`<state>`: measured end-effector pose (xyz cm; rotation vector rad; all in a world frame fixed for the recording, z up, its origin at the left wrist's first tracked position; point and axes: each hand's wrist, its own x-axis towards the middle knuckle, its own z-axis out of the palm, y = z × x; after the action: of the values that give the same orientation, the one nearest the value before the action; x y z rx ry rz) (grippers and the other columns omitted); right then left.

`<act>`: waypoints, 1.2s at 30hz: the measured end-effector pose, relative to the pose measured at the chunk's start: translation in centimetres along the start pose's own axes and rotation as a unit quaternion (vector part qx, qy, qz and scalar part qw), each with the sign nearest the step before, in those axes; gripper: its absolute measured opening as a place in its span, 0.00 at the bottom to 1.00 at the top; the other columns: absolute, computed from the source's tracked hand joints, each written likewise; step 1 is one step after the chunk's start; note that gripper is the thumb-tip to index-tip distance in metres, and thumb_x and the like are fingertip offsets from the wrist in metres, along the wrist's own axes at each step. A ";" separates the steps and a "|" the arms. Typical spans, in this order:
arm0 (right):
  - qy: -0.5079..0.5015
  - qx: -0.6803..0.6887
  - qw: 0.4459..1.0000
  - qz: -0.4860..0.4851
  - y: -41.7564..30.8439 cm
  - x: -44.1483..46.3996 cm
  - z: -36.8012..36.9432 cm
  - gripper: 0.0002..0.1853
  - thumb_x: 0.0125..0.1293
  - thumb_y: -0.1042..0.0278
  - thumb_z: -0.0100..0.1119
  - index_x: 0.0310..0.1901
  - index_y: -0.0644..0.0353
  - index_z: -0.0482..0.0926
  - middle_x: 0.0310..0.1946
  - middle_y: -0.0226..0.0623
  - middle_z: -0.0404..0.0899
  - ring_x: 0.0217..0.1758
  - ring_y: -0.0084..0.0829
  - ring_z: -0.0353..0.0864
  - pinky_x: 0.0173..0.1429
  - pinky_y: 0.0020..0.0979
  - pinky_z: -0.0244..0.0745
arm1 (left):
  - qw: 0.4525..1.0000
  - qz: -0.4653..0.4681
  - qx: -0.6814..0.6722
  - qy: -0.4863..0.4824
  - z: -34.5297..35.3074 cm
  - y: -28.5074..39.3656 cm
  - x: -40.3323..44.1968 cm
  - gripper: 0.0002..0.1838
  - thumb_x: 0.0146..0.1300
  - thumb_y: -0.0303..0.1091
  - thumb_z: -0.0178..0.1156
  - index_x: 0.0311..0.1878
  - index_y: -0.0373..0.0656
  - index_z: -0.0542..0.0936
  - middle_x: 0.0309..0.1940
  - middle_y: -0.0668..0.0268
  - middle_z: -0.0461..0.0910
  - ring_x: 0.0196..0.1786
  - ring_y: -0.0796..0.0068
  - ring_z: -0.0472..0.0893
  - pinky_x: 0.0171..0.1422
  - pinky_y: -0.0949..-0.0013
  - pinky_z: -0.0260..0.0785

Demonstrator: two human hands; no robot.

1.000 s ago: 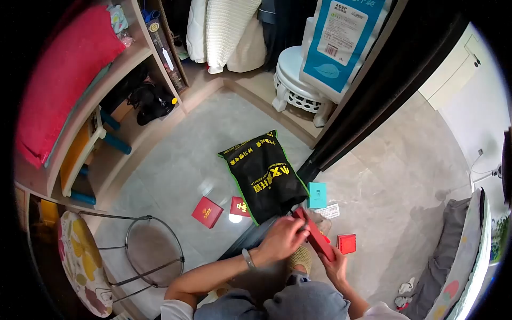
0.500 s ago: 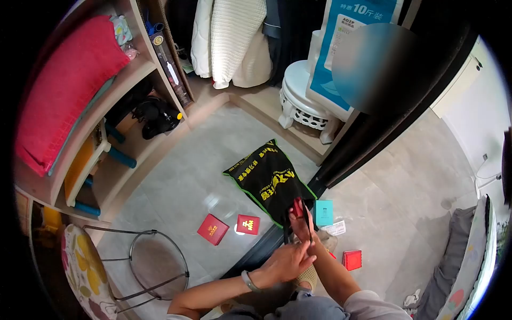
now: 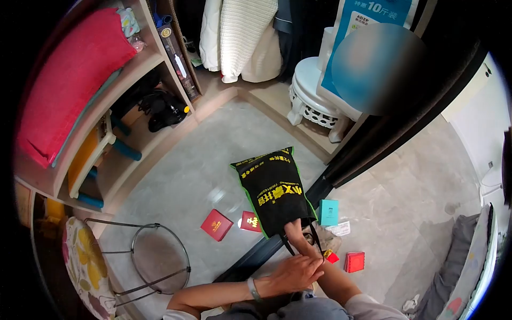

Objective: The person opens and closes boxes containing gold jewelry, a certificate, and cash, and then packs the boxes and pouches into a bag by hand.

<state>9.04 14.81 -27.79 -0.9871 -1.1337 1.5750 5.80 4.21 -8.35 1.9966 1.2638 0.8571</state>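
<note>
My right hand [image 3: 295, 231] reaches into the mouth of a black fabric bag [image 3: 272, 186] with yellow print and green edging. Its fingers are hidden inside, so whatever they hold does not show. Across my right forearm lies my left hand [image 3: 296, 274], a bracelet on its wrist, its fingers closed on the bag's thin black handle [image 3: 320, 246]. Left of the bag are a dark red box [image 3: 216, 224] and a second red box [image 3: 249, 222], partly covered by the bag. A teal box [image 3: 328, 212] and a bright red box [image 3: 354, 262] sit to the right.
A white printed paper [image 3: 340, 229] lies below the teal box. Near it is a brownish shape [image 3: 329, 241] I cannot make out, beside a small red and gold item [image 3: 331, 257]. A floral-seated metal stool [image 3: 160, 258] lies at left. A dark door track [image 3: 248, 261] crosses the floor.
My right hand, which held something red at the bag's mouth, has gone inside the bag. The bag has shifted right and towards me and now partly covers one red box.
</note>
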 end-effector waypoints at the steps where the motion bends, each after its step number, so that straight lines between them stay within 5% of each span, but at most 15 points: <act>1: 0.002 -0.103 0.994 -0.044 0.9 1.0 0.2 0.20 0.61 0.67 0.62 0.54 0.64 0.73 0.48 0.42 0.78 0.51 0.39 0.77 0.60 0.40 0.71 | 1.000 -0.001 0.002 0.001 0.2 -0.1 -0.1 0.17 0.66 0.40 0.60 0.48 0.34 0.77 0.35 0.53 0.82 0.38 0.55 0.83 0.43 0.58 0.75; 6: -0.123 -0.519 0.842 -0.078 3.8 0.5 -2.3 0.21 0.57 0.68 0.63 0.53 0.66 0.74 0.49 0.46 0.77 0.52 0.45 0.76 0.61 0.44 0.69 | 0.998 0.025 0.006 0.051 -0.6 0.0 0.1 0.21 0.66 0.41 0.60 0.53 0.31 0.76 0.41 0.52 0.82 0.43 0.54 0.82 0.49 0.59 0.75; 11: -0.213 -0.639 0.736 -0.070 5.1 -1.7 -4.4 0.22 0.54 0.68 0.64 0.51 0.67 0.75 0.50 0.50 0.76 0.53 0.50 0.75 0.62 0.48 0.68 | 1.000 0.013 -0.009 0.023 -0.2 -0.2 -0.1 0.22 0.67 0.39 0.58 0.54 0.28 0.74 0.42 0.49 0.82 0.46 0.53 0.82 0.53 0.58 0.73; 15: -0.109 -0.607 0.763 -0.191 6.0 -2.2 -4.5 0.21 0.48 0.66 0.67 0.44 0.66 0.79 0.51 0.59 0.74 0.54 0.57 0.72 0.63 0.52 0.66 | 1.000 0.023 0.001 0.016 0.6 -0.6 -0.1 0.22 0.68 0.38 0.55 0.55 0.26 0.73 0.41 0.49 0.81 0.46 0.53 0.81 0.53 0.58 0.72; 18: -0.089 -0.608 0.757 -0.222 6.6 -2.3 -4.6 0.14 0.51 0.65 0.65 0.37 0.64 0.82 0.51 0.56 0.74 0.55 0.58 0.71 0.61 0.50 0.66 | 1.000 0.008 -0.006 0.026 0.5 -0.5 -0.2 0.21 0.65 0.39 0.61 0.52 0.30 0.76 0.43 0.49 0.82 0.45 0.51 0.82 0.52 0.58 0.74; 20: -0.140 -0.670 0.718 -0.125 3.3 -2.0 -4.7 0.11 0.53 0.65 0.63 0.35 0.62 0.83 0.50 0.54 0.74 0.57 0.58 0.69 0.60 0.50 0.66 | 0.999 0.011 -0.006 0.046 0.5 -0.8 -0.1 0.21 0.65 0.39 0.61 0.52 0.31 0.76 0.43 0.50 0.82 0.45 0.52 0.82 0.51 0.58 0.74; 21: -0.075 -0.655 0.722 -0.211 2.0 -2.2 -4.5 0.10 0.55 0.64 0.61 0.34 0.62 0.83 0.50 0.55 0.73 0.58 0.59 0.67 0.59 0.50 0.66 | 0.998 0.018 -0.004 0.066 0.4 -0.9 -0.1 0.21 0.65 0.39 0.62 0.52 0.31 0.76 0.43 0.50 0.82 0.45 0.52 0.82 0.50 0.58 0.75; 22: -0.060 -0.640 0.732 -0.228 0.1 -2.6 -4.5 0.14 0.52 0.67 0.62 0.42 0.56 0.82 0.53 0.51 0.70 0.57 0.59 0.65 0.58 0.57 0.63 | 0.998 0.014 -0.004 0.067 0.3 -1.0 -0.1 0.21 0.65 0.39 0.62 0.52 0.31 0.76 0.43 0.50 0.82 0.45 0.52 0.82 0.50 0.58 0.75; 25: -0.093 -0.632 0.753 -0.156 -2.8 -2.7 -5.1 0.19 0.50 0.70 0.62 0.47 0.52 0.82 0.56 0.50 0.69 0.59 0.60 0.64 0.63 0.56 0.60 | 0.996 0.013 -0.028 0.086 -0.1 -0.8 0.2 0.20 0.64 0.38 0.62 0.51 0.32 0.75 0.42 0.53 0.82 0.44 0.53 0.82 0.48 0.58 0.75; 27: -0.109 -0.625 0.756 -0.162 -3.9 -2.5 -5.2 0.13 0.49 0.73 0.61 0.39 0.63 0.82 0.53 0.55 0.71 0.60 0.62 0.67 0.59 0.56 0.67 | 0.997 0.014 -0.029 0.076 0.2 -0.6 0.2 0.20 0.65 0.38 0.62 0.52 0.32 0.75 0.42 0.53 0.81 0.44 0.53 0.82 0.48 0.57 0.74; 31: -0.179 -0.504 0.821 -0.200 -0.2 1.5 -5.9 0.19 0.52 0.72 0.61 0.48 0.63 0.80 0.56 0.52 0.72 0.55 0.55 0.71 0.66 0.52 0.59 | 0.997 0.026 -0.022 0.063 0.4 -0.7 0.5 0.20 0.65 0.38 0.60 0.53 0.32 0.74 0.41 0.52 0.81 0.44 0.52 0.81 0.49 0.56 0.73; 36: -0.148 -0.515 0.837 -0.106 0.0 8.4 -3.2 0.18 0.52 0.74 0.60 0.48 0.64 0.79 0.53 0.51 0.73 0.53 0.55 0.72 0.64 0.50 0.61 | 1.000 0.001 -0.027 0.014 -0.3 -0.2 -0.1 0.20 0.66 0.38 0.59 0.53 0.32 0.74 0.40 0.51 0.81 0.44 0.51 0.81 0.50 0.55 0.73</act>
<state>9.93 23.62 -29.36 -1.2184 -2.3384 0.8737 5.42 4.27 -8.37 1.9506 1.2413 0.9133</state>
